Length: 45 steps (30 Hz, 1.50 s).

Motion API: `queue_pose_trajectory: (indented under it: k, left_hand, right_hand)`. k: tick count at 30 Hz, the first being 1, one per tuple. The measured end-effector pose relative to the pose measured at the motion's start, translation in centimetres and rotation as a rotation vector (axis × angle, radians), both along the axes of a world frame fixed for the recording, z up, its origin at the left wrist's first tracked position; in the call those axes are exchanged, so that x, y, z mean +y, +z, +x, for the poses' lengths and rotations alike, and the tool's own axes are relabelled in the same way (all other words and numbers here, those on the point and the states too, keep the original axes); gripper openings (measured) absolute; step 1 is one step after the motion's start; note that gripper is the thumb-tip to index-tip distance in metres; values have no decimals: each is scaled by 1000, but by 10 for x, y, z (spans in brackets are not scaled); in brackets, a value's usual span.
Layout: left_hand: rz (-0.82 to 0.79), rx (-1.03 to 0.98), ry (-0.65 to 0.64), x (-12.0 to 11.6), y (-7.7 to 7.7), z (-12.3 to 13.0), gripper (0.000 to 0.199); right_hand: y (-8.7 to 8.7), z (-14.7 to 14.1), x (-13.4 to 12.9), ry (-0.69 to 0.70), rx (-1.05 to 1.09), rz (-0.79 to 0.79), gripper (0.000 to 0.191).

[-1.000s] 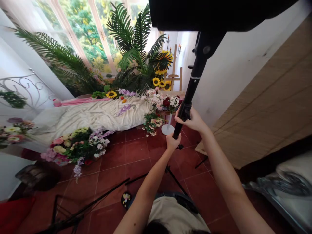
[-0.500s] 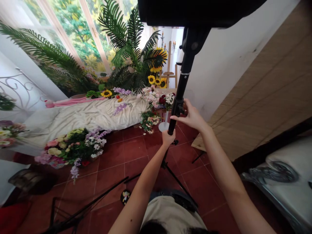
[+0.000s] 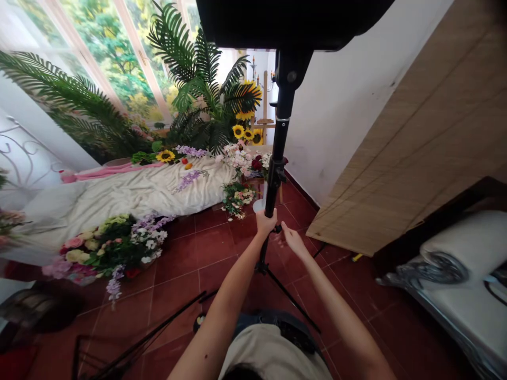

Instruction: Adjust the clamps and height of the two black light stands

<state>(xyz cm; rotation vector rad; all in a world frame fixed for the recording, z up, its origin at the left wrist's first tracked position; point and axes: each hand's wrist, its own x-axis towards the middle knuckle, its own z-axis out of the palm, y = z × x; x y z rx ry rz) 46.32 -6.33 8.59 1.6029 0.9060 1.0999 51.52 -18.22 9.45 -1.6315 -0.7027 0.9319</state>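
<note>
A black tripod stand (image 3: 278, 140) rises in front of me, tilted slightly, with a large black fixture (image 3: 293, 24) on top that runs out of view. My left hand (image 3: 266, 224) is closed around the pole, just above its lower joint. My right hand (image 3: 295, 241) is beside that joint, thumb and fingertips at a small black tightening knob (image 3: 277, 228); the other fingers are partly blurred. Higher on the pole is another clamp (image 3: 278, 171), untouched. One stand leg (image 3: 295, 301) slants down to the right near my body.
Left are a bed with a cream cover (image 3: 154, 190) and a flower arrangement (image 3: 130, 240). Palm fronds (image 3: 206, 95) and sunflowers (image 3: 245, 132) stand behind. A wooden panel (image 3: 396, 158) leans at right, near a silver-framed upholstered seat (image 3: 467, 264). Another black stand (image 3: 158, 322) lies low on the red tiles.
My right hand has moved down from the upper clamp to the lower knob. My left hand stays around the pole. The view has shifted slightly to the right.
</note>
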Motion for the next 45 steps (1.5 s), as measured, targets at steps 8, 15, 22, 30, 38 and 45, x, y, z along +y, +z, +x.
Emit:
queue_pose_trajectory:
  k: [8,15,22,30,38,45]
  left_hand:
    - [-31,37,15,-4,10,-3,32]
    - [-14,24,11,-2,1,1,36]
    - [-5,12,23,-1,-1,1,35]
    - [-1,28,18,0,-3,3,36]
    - [-15,-8,0,-3,0,2,35]
    - [-18,-1,9,-5,8,-2,32]
  right_hand:
    - [-16,-9,1,34,586,-71,26]
    - [-16,-8,-13,74,26,108,35]
    - [-12,-5,-1,8,-197,9,62]
    - [-9,-16,9,-38,458,194,40]
    - [-7,-32,10,-58,592,425,31]
    - [-17,-24,-16,-114,-244,9,42]
